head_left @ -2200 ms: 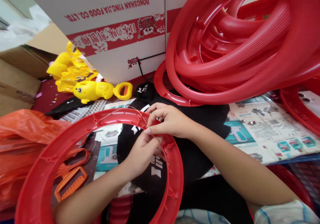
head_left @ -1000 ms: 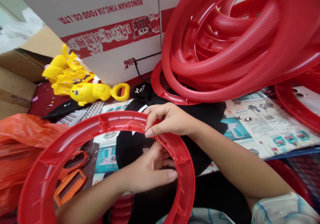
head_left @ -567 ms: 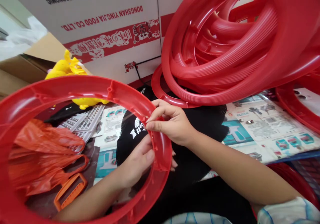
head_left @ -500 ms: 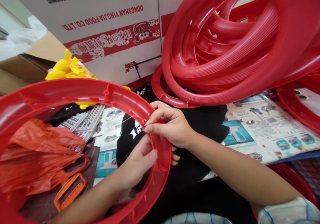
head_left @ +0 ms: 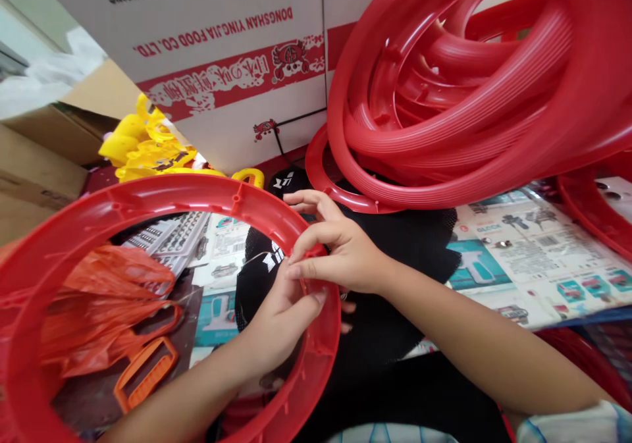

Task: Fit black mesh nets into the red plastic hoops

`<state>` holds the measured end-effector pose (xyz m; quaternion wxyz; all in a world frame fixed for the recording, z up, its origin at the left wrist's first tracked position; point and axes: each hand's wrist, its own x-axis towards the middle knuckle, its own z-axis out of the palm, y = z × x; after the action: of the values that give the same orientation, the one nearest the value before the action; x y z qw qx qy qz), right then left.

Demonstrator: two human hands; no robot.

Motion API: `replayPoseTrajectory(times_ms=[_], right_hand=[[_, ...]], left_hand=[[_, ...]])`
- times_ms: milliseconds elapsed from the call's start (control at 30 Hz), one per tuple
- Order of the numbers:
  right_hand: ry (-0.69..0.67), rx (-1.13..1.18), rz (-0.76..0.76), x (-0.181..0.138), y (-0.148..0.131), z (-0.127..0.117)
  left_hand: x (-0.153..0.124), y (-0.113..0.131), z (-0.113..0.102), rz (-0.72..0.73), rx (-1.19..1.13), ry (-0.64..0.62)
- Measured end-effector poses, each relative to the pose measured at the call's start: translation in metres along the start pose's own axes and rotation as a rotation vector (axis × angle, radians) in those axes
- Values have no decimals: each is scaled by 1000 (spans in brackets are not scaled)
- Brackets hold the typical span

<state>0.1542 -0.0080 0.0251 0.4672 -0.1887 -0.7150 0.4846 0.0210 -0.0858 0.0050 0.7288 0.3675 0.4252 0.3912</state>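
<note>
Well, left hand [head_left: 281,321] wraps the red ring [head_left: 178,196]; right hand [head_left: 340,251] arches over it, thumb and forefinger pinched together

Bright diffuse lt; sl. soft, stretched edges

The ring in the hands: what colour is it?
The ring is red, best seen in the head view.

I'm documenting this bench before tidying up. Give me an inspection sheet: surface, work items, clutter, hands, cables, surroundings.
Surface: printed sheets; black mesh fabric on top.
Work items: red ring, held; thin strand beside it.
Clutter: pile of red rings, yellow plastic parts, orange bag.
Hands: left hand clasps the red ring; right hand pinches at its inner edge, object unclear.
Cables: black cord beside white carton; otherwise nothing seen.
Surroundings: white carton behind; brown cardboard box, far left.
</note>
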Motion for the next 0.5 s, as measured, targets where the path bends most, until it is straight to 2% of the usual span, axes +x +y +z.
replayPoseTrajectory(times_ms=[167,333,400,500], right_hand=[[-41,-75,-162,0,8,-3],[-43,-299,-363,-2,12,-5],[-48,-364,-394,-2,11,-5],[-84,-375,-352,-2,8,-6]], left_hand=[[-2,2,-1,15,84,-23],[-5,-2,-4,55,90,-28],[-5,-3,-6,40,86,-17],[-4,-1,-6,44,145,-44]])
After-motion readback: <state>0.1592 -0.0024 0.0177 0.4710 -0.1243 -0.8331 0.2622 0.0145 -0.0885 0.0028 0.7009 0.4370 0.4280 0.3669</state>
